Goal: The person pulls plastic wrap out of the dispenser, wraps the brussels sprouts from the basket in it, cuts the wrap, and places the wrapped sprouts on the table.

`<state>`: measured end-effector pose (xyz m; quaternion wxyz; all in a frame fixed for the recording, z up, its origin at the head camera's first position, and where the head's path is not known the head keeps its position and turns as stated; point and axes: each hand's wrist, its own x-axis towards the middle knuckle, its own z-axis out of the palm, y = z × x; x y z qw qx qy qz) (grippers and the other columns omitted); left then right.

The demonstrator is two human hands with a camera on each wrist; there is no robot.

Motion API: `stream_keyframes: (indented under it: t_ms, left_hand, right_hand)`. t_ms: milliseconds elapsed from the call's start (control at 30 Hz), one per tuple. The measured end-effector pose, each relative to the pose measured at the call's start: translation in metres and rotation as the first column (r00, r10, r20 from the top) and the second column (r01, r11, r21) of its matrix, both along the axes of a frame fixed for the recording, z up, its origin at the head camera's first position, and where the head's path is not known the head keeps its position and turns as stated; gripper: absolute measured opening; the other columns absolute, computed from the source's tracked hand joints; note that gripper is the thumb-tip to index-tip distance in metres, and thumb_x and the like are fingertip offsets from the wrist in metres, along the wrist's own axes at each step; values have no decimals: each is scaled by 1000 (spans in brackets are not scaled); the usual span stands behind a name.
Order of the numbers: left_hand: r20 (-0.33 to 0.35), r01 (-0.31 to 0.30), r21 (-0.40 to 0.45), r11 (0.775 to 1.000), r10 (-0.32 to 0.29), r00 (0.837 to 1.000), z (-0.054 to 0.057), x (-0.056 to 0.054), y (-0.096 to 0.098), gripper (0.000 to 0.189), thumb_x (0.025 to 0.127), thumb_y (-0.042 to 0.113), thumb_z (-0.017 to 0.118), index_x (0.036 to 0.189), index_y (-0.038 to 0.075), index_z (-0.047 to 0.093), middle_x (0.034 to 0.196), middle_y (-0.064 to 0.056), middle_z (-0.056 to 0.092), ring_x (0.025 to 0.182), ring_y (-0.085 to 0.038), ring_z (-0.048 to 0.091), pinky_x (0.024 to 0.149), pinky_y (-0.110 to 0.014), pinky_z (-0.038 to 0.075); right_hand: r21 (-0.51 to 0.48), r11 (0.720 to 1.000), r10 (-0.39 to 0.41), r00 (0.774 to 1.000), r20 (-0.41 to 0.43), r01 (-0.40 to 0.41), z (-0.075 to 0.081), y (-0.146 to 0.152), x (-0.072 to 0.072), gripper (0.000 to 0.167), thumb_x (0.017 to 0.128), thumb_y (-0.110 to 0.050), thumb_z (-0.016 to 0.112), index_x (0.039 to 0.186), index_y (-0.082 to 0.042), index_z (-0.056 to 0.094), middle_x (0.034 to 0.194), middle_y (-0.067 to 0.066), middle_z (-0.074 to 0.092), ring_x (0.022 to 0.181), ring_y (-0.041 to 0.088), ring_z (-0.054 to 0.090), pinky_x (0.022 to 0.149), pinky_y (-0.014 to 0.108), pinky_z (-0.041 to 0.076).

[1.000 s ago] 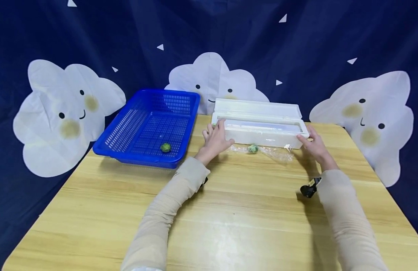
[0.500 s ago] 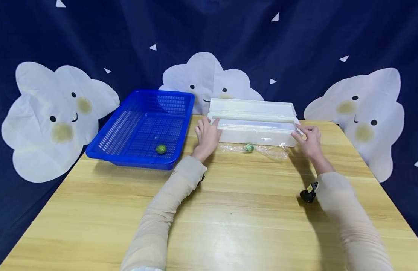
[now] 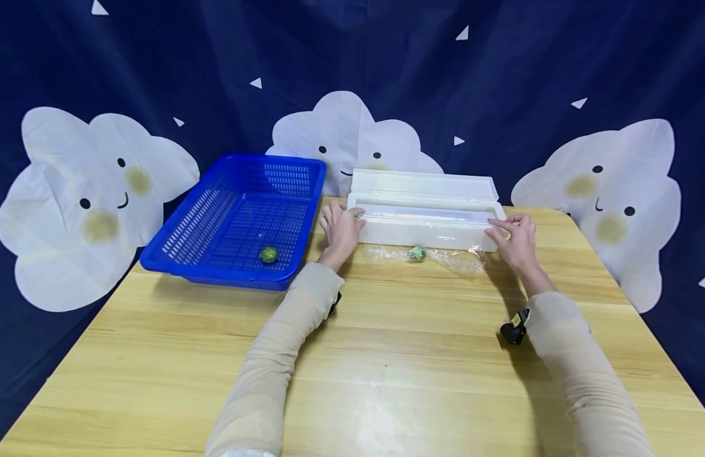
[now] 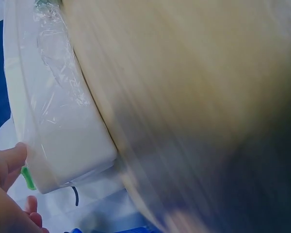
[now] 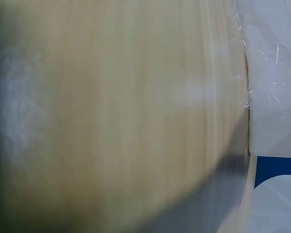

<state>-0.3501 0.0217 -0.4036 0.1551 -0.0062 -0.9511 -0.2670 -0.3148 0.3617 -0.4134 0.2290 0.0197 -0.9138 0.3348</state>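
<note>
Head | left fingers (image 3: 329, 214) in gap between basket (image 3: 252, 219) and box (image 3: 421, 233) | right fingers (image 3: 503, 224) at box's right edge | cannot tell if holding

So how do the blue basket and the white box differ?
The blue basket has slotted sides; the white box has a solid front. The basket is broad; the box is long and narrow. The box has a raised lid, with the left hand and right hand at its ends; the basket shows neither. Both are roughly rectangular.
</note>
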Motion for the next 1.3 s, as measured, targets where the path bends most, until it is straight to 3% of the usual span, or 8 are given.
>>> stream_keyframes:
  t_ms: [267,433,567,700,900,1100,1200,1300]
  left_hand:
    - [-74,19,-6,1000,-19,997,4,1,-3,9,82,26,67,86,21,74,107,-2,45,101,-23,35,86,-38,27]
    - [-65,42,-42,998,-45,997,5,2,-4,9,84,25,65,84,20,72,108,-1,45,104,-24,35,87,-39,27]
    - [-85,111,-53,992,-115,990,7,8,-4,9,85,22,63,85,17,70,111,-1,48,108,-25,35,87,-39,28]
    - [-106,197,-124,972,-211,972,5,17,-6,6,85,18,63,86,14,68,107,0,56,107,-23,40,84,-37,31]
    - [-59,311,-190,931,-327,943,1,27,-9,4,84,11,63,83,13,66,93,1,66,92,-20,48,78,-35,34]
    - [42,336,-178,925,-334,942,-2,28,-13,10,81,2,61,80,11,66,84,1,65,91,-21,48,78,-35,33]
    - [90,353,-200,914,-341,936,-3,27,-14,13,79,0,61,81,11,66,83,2,65,91,-21,49,80,-35,33]
    - [156,407,-258,876,-378,912,-4,27,-16,14,79,0,60,84,13,66,86,1,66,94,-22,51,81,-36,33]
  right_hand:
    - [-128,992,-14,994,-108,0,0,-6,-4,15,79,1,67,90,10,66,96,6,42,96,11,29,86,37,24]
    - [-147,988,10,987,-162,-34,-1,-8,-3,12,78,3,67,86,11,66,92,-6,39,92,0,26,85,33,24]
    - [-127,986,80,974,-212,-109,0,-4,1,8,76,9,66,82,14,64,88,-3,42,90,-3,29,83,28,23]
    - [-42,980,182,959,-216,-195,-2,4,8,6,73,13,65,78,13,63,86,12,50,89,-5,31,79,22,24]
    - [81,954,299,941,-160,-290,-4,16,21,6,74,10,66,75,14,62,87,25,60,84,-5,37,73,20,25]
    - [154,938,309,951,32,-310,1,19,32,6,81,2,64,81,6,68,80,18,64,68,-2,40,58,14,35]
    - [146,932,315,941,122,-331,2,20,35,7,83,0,62,83,3,68,78,16,64,64,0,43,54,16,38]
    - [145,923,333,929,165,-356,0,22,36,7,83,0,62,83,2,69,78,14,65,62,0,45,53,18,38]
